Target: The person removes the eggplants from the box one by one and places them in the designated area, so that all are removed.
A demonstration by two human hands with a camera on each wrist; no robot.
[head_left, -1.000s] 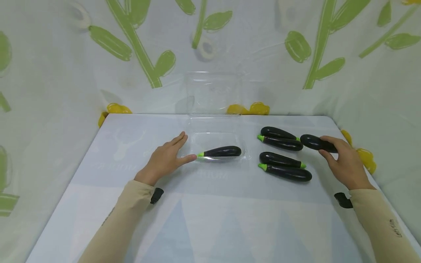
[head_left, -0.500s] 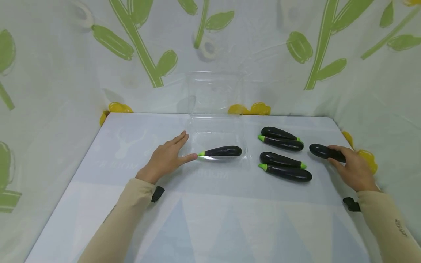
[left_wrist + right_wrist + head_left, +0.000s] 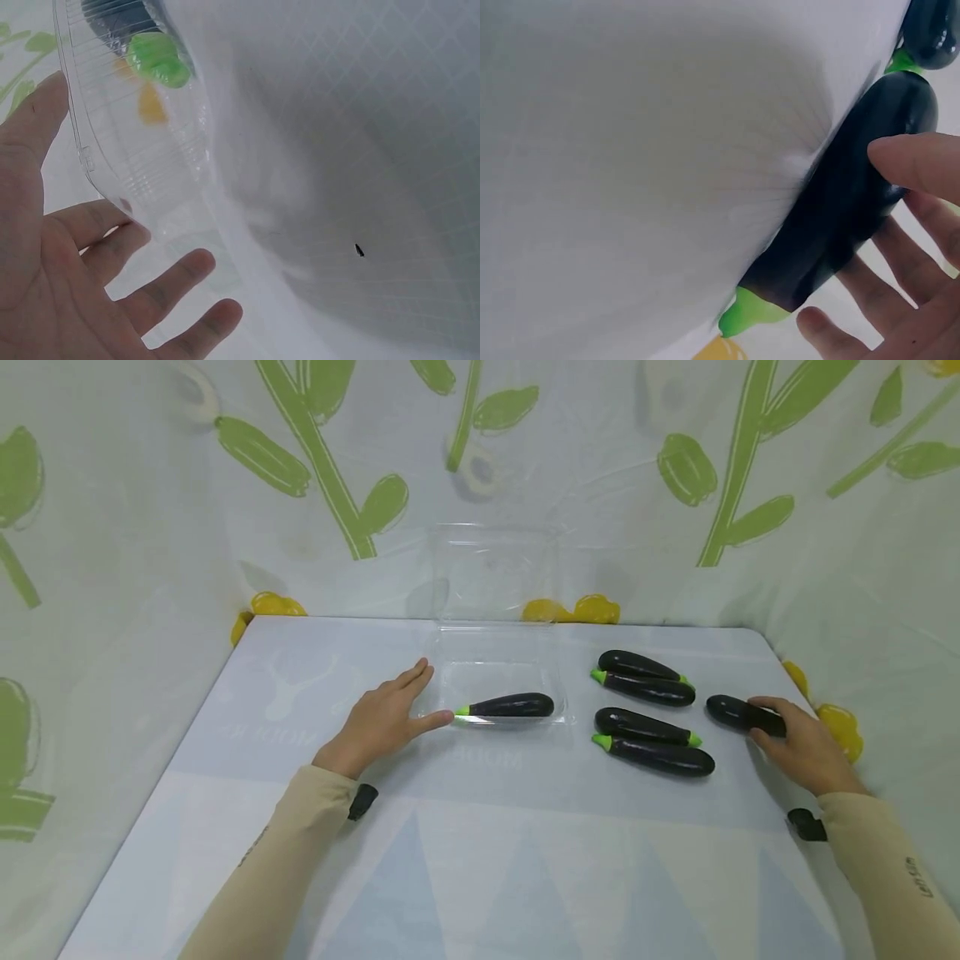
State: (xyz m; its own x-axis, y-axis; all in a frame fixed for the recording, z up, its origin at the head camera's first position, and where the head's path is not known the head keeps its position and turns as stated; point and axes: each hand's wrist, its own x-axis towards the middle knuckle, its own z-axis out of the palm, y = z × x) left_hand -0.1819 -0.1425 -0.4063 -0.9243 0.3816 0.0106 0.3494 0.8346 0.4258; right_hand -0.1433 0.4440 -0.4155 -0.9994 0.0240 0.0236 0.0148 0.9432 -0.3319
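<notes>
In the head view, the right hand (image 3: pixel 806 747) grips a dark eggplant (image 3: pixel 738 714) at the table's right side. The right wrist view shows the thumb lying across this eggplant (image 3: pixel 847 187), its green stem end pointing away from the other eggplants. The left hand (image 3: pixel 382 722), fingers extended, is at the left side of a clear plastic clamshell box (image 3: pixel 491 675), its thumb by the front left corner. Inside that box lies one eggplant (image 3: pixel 513 705) along the front wall. The left wrist view has the fingers beside the clear box wall (image 3: pixel 97 150).
Two eggplants (image 3: pixel 648 689) lie side by side between the box and the right hand, with another pair (image 3: pixel 660 757) in front of them. The box's lid (image 3: pixel 495 572) stands raised against the patterned curtain (image 3: pixel 585 510) behind the table (image 3: pixel 487 860).
The right hand has moved right and slightly nearer with its eggplant, away from the rear pair, and is lower on the table. The left hand has stayed by the box.
</notes>
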